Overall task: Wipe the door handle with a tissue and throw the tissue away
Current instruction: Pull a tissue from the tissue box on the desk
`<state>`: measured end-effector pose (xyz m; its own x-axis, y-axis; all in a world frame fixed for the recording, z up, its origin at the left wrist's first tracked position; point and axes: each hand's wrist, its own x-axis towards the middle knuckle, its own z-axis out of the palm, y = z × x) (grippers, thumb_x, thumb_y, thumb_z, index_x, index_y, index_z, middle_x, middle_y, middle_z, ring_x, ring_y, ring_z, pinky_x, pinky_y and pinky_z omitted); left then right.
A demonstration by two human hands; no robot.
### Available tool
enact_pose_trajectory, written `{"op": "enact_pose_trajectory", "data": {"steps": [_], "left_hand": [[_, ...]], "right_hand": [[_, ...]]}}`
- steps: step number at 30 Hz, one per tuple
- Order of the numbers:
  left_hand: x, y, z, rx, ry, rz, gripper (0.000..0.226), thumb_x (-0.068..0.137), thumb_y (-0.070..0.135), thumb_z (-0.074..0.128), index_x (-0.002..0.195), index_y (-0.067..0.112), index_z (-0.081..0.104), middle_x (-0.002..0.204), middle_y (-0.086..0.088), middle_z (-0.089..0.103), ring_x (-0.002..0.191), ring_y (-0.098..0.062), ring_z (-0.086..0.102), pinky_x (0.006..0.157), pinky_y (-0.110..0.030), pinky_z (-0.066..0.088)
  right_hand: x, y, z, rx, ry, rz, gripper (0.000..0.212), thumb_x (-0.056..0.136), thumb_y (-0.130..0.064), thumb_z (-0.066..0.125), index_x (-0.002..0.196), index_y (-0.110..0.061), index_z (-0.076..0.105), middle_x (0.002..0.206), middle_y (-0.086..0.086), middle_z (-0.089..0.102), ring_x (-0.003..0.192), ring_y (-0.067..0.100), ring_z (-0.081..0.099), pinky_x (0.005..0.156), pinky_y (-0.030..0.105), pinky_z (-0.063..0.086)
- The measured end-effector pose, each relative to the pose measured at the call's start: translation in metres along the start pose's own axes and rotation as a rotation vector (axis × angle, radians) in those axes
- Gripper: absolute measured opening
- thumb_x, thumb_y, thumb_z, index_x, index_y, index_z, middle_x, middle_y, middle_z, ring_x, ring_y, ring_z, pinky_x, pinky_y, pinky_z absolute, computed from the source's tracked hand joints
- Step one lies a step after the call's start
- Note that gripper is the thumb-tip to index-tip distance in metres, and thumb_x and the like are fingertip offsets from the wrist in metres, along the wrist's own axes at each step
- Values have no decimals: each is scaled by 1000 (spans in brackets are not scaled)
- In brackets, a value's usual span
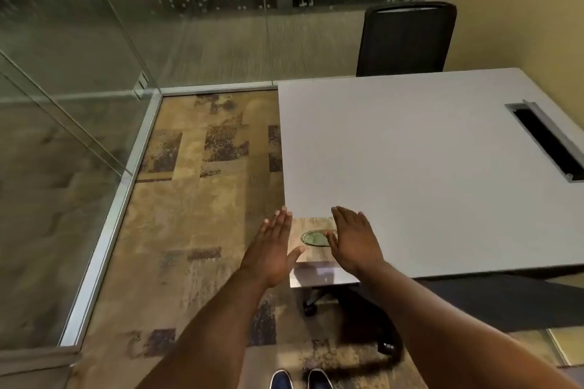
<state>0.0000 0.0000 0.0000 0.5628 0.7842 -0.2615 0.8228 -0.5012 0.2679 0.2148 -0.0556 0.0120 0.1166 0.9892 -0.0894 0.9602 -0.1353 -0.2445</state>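
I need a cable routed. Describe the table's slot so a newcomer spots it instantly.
Start at the big pale grey table on the right of the room. Follow its top toward the right edge of the view, away from the black chair. The slot is a long, narrow, dark, metal-framed opening, the only break in that plain surface.

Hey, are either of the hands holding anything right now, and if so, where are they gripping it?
Nothing is held. The left hand and right hand are both open and empty.
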Motion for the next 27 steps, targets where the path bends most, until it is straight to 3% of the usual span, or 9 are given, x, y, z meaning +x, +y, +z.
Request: {"op": "enact_pose_trajectory", "data": {"steps": [4, 10, 15, 20, 27], "left_hand": [[3, 0, 16, 19, -223, -11, 83, 107, 58, 27, 164, 12, -12, 172, -5, -17, 159, -17, -15, 129, -37, -10], [8, -1, 36, 59, -428, 9, 83, 106, 61, 25, 165, 12, -8, 173, -7, -14, 161, -20, -9, 130, -42, -6], [11, -2, 42, 78, -454, 13, 84, 106, 61, 27, 166, 12, -6, 172, -8, -16, 160, -22, -10, 127, -42, -8], [15, -2, 38, 87, -478, 14, 83, 106, 61, 27, 166, 11, -2, 173, -9, -15, 161, -23, -7, 129, -43, -5], [16, 2, 34, 100, -488, 13, 84, 106, 62, 26, 166, 10, -2, 173, -9, -15, 161, -24, -6, 129, -44, -5]], "right_hand": [[6, 0, 11, -29, -74, 24, 48, 97, -35, 50, 140, -13, 49, 139, 6, 55, 128, 27, 49, 111, 39, 31], [14, 0, 23, -109, -163, 56, 37, 97, -31, 49, 131, -18, 56, 128, 5, 60, 119, 28, 54, 99, 40, 39], [22, 0, 35, -113, -160, 101, 32, 95, -28, 51, 125, -20, 60, 123, 5, 59, 116, 28, 54, 96, 40, 37], [26, -5, 38, -42, -110, 195, 21, 90, -19, 52, 105, -19, 67, 111, 3, 63, 107, 27, 56, 90, 39, 36], [23, -2, 31, 67, -77, 221, 23, 77, -11, 53, 98, -19, 59, 105, 0, 62, 103, 25, 58, 88, 37, 35]]}}
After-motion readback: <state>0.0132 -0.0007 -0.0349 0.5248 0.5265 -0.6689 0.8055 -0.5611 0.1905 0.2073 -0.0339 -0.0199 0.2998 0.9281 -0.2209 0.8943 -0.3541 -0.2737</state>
